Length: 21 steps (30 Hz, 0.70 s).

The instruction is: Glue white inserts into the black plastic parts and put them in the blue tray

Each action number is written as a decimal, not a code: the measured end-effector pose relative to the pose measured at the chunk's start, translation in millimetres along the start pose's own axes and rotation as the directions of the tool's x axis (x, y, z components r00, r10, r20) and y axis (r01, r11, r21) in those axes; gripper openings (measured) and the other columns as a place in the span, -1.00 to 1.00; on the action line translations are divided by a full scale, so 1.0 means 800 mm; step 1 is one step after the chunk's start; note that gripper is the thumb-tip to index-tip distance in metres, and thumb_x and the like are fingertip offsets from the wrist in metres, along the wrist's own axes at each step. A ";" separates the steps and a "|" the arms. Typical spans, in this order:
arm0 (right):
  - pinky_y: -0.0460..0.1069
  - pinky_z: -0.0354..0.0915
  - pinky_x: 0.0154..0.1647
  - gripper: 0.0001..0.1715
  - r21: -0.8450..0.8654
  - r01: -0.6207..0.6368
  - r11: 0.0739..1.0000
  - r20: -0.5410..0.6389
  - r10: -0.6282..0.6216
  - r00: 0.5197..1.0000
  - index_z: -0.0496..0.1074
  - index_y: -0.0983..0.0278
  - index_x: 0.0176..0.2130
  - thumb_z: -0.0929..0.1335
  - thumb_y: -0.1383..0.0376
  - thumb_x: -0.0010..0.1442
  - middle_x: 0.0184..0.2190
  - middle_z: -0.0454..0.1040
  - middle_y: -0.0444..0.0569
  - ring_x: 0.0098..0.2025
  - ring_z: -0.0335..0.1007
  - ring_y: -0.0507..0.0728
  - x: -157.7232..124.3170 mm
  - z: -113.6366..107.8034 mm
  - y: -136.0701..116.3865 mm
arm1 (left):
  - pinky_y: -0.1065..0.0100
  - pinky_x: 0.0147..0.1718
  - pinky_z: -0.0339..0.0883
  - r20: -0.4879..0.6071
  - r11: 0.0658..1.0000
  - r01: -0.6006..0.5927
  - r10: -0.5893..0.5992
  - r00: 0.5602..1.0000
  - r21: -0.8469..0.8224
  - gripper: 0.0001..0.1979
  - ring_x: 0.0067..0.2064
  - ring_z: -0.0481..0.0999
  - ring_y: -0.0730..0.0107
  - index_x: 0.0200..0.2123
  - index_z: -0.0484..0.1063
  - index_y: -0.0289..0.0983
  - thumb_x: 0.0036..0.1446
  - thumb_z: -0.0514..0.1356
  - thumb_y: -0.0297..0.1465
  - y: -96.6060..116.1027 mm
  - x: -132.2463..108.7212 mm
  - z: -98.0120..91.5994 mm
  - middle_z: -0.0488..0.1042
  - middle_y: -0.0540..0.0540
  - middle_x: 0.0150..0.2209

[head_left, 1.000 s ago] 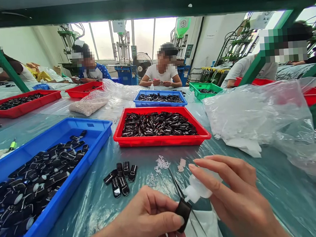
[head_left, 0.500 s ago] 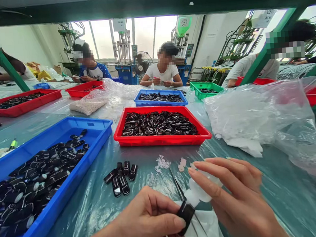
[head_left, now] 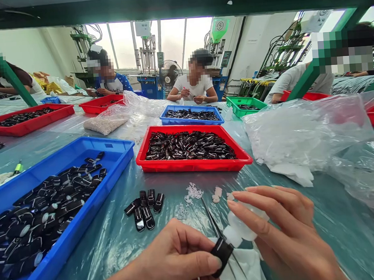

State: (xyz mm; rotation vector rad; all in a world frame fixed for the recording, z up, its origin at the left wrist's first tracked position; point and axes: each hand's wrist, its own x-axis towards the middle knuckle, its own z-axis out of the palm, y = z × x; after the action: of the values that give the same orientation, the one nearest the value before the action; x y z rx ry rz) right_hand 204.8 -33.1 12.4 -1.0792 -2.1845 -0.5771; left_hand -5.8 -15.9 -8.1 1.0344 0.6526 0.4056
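Observation:
My left hand (head_left: 185, 259) pinches a small glossy black plastic piece (head_left: 222, 257) between thumb and fingers. My right hand (head_left: 286, 231) is curled around a small translucent white bottle (head_left: 248, 221), partly hidden behind its fingers. The bottle tilts down, its white cap end close to the black piece; whether they touch I cannot tell. Behind the piece lie dark pointed tweezers (head_left: 211, 217), partly over a white cloth (head_left: 247, 263). Several similar black pieces (head_left: 145, 209) are grouped to the left. Small white bits (head_left: 193, 190) and pale pink pads (head_left: 217, 193) lie beyond the tweezers.
A blue tray (head_left: 83, 207) of black pieces stands at left, a red tray (head_left: 192, 167) of them ahead. Behind it are a blue tray (head_left: 192, 121) and a green tray (head_left: 245, 110). A clear plastic bag (head_left: 308, 135) lies right. Several people sit across the table. A green beam (head_left: 177, 6) runs overhead.
My right hand and the bottle have shifted slightly to the right, away from the black piece. My left hand keeps the same grip. The whole view has shifted a little.

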 end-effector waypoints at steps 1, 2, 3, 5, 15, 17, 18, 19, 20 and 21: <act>0.17 0.13 -0.09 -0.59 0.001 0.000 1.000 -0.007 0.000 1.000 0.40 0.16 -0.12 0.19 0.55 0.18 -0.20 0.50 -0.02 -0.10 0.33 0.19 0.002 -0.001 0.000 | 0.56 -0.58 0.28 -0.001 1.000 0.001 -0.001 1.000 -0.002 -0.76 -0.60 0.38 0.59 -0.50 0.49 -0.44 -0.05 0.24 -0.32 0.000 -0.001 0.000 0.44 -0.08 -0.57; 0.16 0.14 -0.10 -0.61 0.003 0.000 1.000 -0.017 0.000 1.000 0.41 0.16 -0.14 0.19 0.54 0.19 -0.21 0.51 -0.02 -0.10 0.33 0.18 0.003 -0.001 -0.001 | 0.56 -0.58 0.28 -0.004 1.000 0.001 -0.001 1.000 -0.006 -0.76 -0.60 0.38 0.59 -0.51 0.49 -0.44 -0.06 0.24 -0.31 0.000 -0.001 0.000 0.44 -0.08 -0.57; 0.16 0.15 -0.11 -0.62 0.007 0.000 1.000 -0.027 0.001 1.000 0.41 0.16 -0.15 0.19 0.54 0.19 -0.22 0.51 -0.03 -0.11 0.34 0.17 0.005 -0.002 -0.002 | 0.56 -0.58 0.28 -0.006 1.000 0.002 -0.002 1.000 -0.009 -0.75 -0.61 0.38 0.59 -0.51 0.49 -0.44 -0.06 0.24 -0.31 0.000 -0.001 0.000 0.44 -0.08 -0.57; 0.15 0.16 -0.12 -0.63 0.015 0.002 1.000 -0.043 -0.001 0.999 0.41 0.16 -0.17 0.19 0.53 0.19 -0.23 0.52 -0.04 -0.13 0.35 0.16 0.008 -0.003 -0.003 | 0.55 -0.59 0.28 -0.008 1.000 0.002 -0.002 1.000 -0.017 -0.75 -0.61 0.37 0.59 -0.51 0.49 -0.43 -0.07 0.25 -0.30 0.001 -0.001 -0.001 0.44 -0.08 -0.57; 0.19 0.18 -0.11 -0.66 0.044 0.031 0.999 -0.014 -0.030 0.999 0.41 0.18 -0.16 0.23 0.54 0.19 -0.22 0.52 -0.02 -0.12 0.35 0.19 0.007 -0.003 0.000 | 0.56 -0.59 0.28 0.001 1.000 0.013 -0.012 1.000 -0.026 -0.76 -0.61 0.38 0.59 -0.52 0.48 -0.43 -0.06 0.25 -0.31 0.002 -0.002 0.000 0.44 -0.07 -0.58; 0.19 0.18 -0.11 -0.67 0.062 0.016 0.998 -0.043 -0.013 0.999 0.42 0.19 -0.18 0.22 0.54 0.20 -0.23 0.52 -0.02 -0.12 0.34 0.19 0.007 -0.001 -0.001 | 0.56 -0.59 0.29 0.002 1.000 0.016 -0.016 1.000 -0.019 -0.77 -0.61 0.38 0.59 -0.51 0.48 -0.43 -0.05 0.25 -0.32 0.002 -0.001 0.000 0.44 -0.07 -0.57; 0.19 0.18 -0.12 -0.67 0.071 0.006 0.997 -0.070 -0.001 0.998 0.43 0.19 -0.20 0.21 0.54 0.21 -0.24 0.53 -0.02 -0.13 0.35 0.18 0.007 0.000 -0.001 | 0.56 -0.59 0.29 -0.001 1.000 0.016 -0.016 1.000 -0.017 -0.77 -0.61 0.38 0.59 -0.51 0.48 -0.43 -0.05 0.25 -0.32 0.003 -0.001 0.000 0.44 -0.07 -0.57; 0.19 0.18 -0.12 -0.67 0.078 -0.001 0.997 -0.092 0.008 0.996 0.43 0.19 -0.21 0.21 0.53 0.22 -0.25 0.53 -0.02 -0.14 0.35 0.18 0.007 0.001 -0.001 | 0.56 -0.59 0.29 -0.004 1.000 0.016 -0.016 1.000 -0.014 -0.77 -0.61 0.38 0.60 -0.51 0.48 -0.43 -0.06 0.25 -0.32 0.003 -0.001 0.000 0.44 -0.07 -0.58; 0.18 0.18 -0.12 -0.67 0.082 0.000 0.997 -0.100 0.008 0.995 0.44 0.19 -0.22 0.20 0.53 0.22 -0.25 0.53 -0.02 -0.14 0.35 0.17 0.006 0.001 0.000 | 0.56 -0.59 0.28 -0.008 1.000 0.015 -0.016 1.000 -0.012 -0.76 -0.61 0.38 0.60 -0.51 0.48 -0.43 -0.06 0.25 -0.32 0.003 -0.001 0.001 0.44 -0.07 -0.58; 0.18 0.18 -0.11 -0.68 0.079 0.013 0.997 -0.091 -0.005 0.996 0.44 0.19 -0.22 0.21 0.52 0.22 -0.25 0.53 -0.01 -0.14 0.35 0.17 0.006 0.001 0.001 | 0.57 -0.59 0.28 -0.012 1.000 0.016 -0.016 1.000 -0.013 -0.76 -0.61 0.38 0.60 -0.51 0.48 -0.43 -0.06 0.25 -0.31 0.003 -0.001 0.001 0.43 -0.07 -0.58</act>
State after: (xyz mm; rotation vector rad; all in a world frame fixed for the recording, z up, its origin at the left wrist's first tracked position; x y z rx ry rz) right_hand 202.6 -29.4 15.2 -0.9833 -2.1166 -0.5285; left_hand -5.8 -15.4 -5.3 1.0146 0.6682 0.4023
